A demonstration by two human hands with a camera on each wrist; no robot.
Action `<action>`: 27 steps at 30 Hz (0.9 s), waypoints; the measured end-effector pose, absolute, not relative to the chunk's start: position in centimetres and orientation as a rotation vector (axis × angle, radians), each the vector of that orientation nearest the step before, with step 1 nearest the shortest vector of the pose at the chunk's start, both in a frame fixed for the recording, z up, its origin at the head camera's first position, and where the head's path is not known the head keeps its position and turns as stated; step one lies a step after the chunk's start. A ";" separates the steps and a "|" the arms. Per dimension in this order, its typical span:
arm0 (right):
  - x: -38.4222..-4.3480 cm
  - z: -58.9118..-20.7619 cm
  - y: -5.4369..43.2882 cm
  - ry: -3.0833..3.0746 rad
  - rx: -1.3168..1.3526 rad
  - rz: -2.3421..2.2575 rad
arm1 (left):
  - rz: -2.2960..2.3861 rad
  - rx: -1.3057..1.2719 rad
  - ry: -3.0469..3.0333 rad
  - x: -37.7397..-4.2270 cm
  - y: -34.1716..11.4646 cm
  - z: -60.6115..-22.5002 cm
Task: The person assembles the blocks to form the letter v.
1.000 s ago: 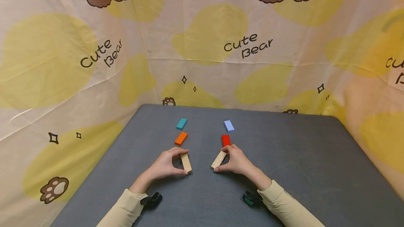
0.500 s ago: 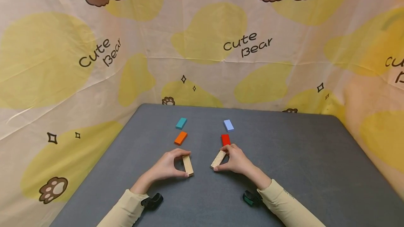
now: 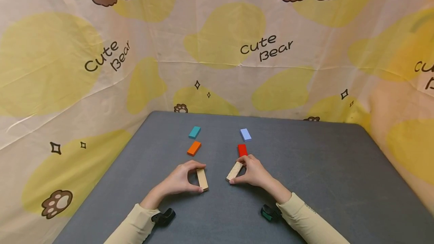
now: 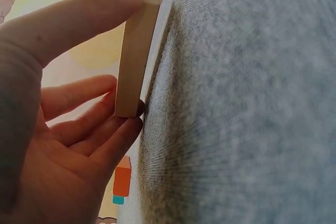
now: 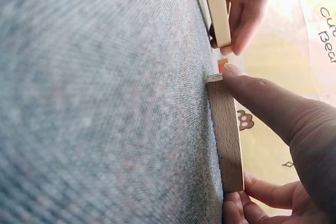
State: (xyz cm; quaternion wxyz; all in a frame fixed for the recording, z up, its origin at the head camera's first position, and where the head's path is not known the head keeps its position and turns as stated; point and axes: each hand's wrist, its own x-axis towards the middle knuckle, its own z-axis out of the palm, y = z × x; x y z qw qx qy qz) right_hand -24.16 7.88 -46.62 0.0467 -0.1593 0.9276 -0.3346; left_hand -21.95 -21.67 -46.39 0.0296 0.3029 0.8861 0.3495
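Left wooden block (image 3: 202,180) and right wooden block (image 3: 234,171) lie near each other over the middle of the grey table (image 3: 322,183), a gap between them; their near ends slant toward one another and their far ends spread apart. Beyond the left one, an orange block (image 3: 194,148) lies flat, with a teal block (image 3: 194,132) farther back. On the other side, a red block (image 3: 242,150) sits right by the fingertips of the right hand (image 3: 255,173), which cover its near end; a light blue block (image 3: 245,134) lies behind it. Patterned cloth (image 3: 217,29) printed with "Cute Bear" hangs around the table's back and sides.

The left hand (image 3: 181,178) is spread to the block's length and grips it end to end, thumb on the near end, fingers on the far end. The right hand holds its block the same way, thumb and fingers wide apart on opposite ends. Printed marks show on the blocks' near ends. Whether the left wooden block touches the table cannot be told. A dark device (image 3: 164,217) sits at the left wrist, another at the right.
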 end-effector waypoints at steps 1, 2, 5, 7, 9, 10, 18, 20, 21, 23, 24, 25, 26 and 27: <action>-24.2 -46.6 7.9 2.831 -0.484 -1.020 | 1.079 0.933 2.732 -21.9 -21.7 -46.4; -24.2 -46.6 7.9 2.831 -0.483 -1.020 | 1.077 0.933 2.733 -21.9 -21.7 -46.4; -24.2 -46.6 7.9 2.829 -0.478 -1.021 | 1.063 0.934 2.740 -21.9 -21.7 -46.5; -24.2 -46.5 7.9 2.827 -0.473 -1.021 | 1.053 0.932 2.741 -21.9 -21.7 -46.5; -24.2 -46.5 7.8 2.825 -0.470 -1.016 | 1.047 0.926 2.737 -21.9 -21.7 -46.6; -24.2 -46.5 7.8 2.824 -0.466 -1.013 | 1.050 0.920 2.730 -21.9 -21.7 -46.5; -24.1 -46.6 7.9 2.827 -0.480 -1.026 | 1.058 0.912 2.704 -21.8 -21.7 -46.5; -24.1 -46.5 7.9 2.822 -0.477 -1.032 | 1.053 0.916 2.707 -21.8 -21.6 -46.5; -24.1 -46.5 7.9 2.820 -0.478 -1.034 | 1.052 0.919 2.707 -21.8 -21.6 -46.5; -24.1 -46.5 7.9 2.821 -0.481 -1.035 | 1.048 0.929 2.706 -21.8 -21.6 -46.4; -24.1 -46.5 7.9 2.822 -0.484 -1.034 | 1.045 0.933 2.706 -21.8 -21.6 -46.4; -24.1 -46.5 7.9 2.823 -0.485 -1.032 | 1.037 0.942 2.709 -21.8 -21.6 -46.4; -24.1 -46.5 7.9 2.824 -0.488 -1.031 | 1.033 0.945 2.709 -21.8 -21.6 -46.4; -24.1 -46.5 7.9 2.826 -0.491 -1.028 | 1.029 0.952 2.711 -21.8 -21.7 -46.5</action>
